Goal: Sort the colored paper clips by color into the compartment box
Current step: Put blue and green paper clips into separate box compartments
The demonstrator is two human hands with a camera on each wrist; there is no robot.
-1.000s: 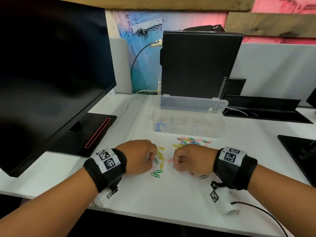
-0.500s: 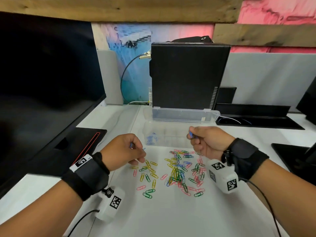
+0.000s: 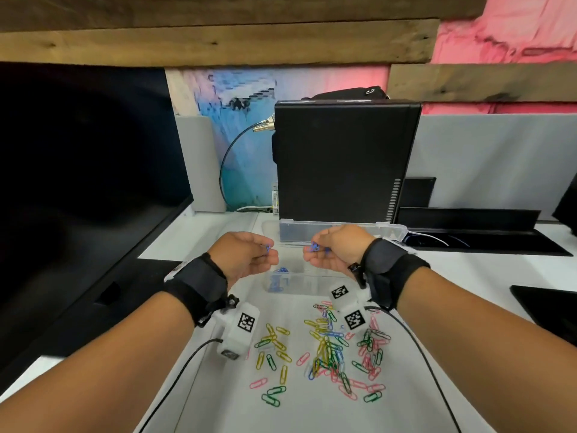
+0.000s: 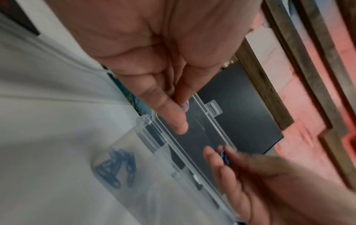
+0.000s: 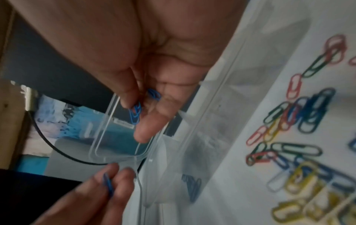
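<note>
Clear compartment box with blue paper clips in left compartment.

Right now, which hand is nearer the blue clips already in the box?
Left. The left hand hovers just above-left of the blue clips in the box; the right hand is farther right.

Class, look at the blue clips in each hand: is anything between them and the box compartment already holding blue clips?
Nothing visible. The lid is swung back, and the left hand and right hand hold their clips above the open box near the blue pile.
</note>
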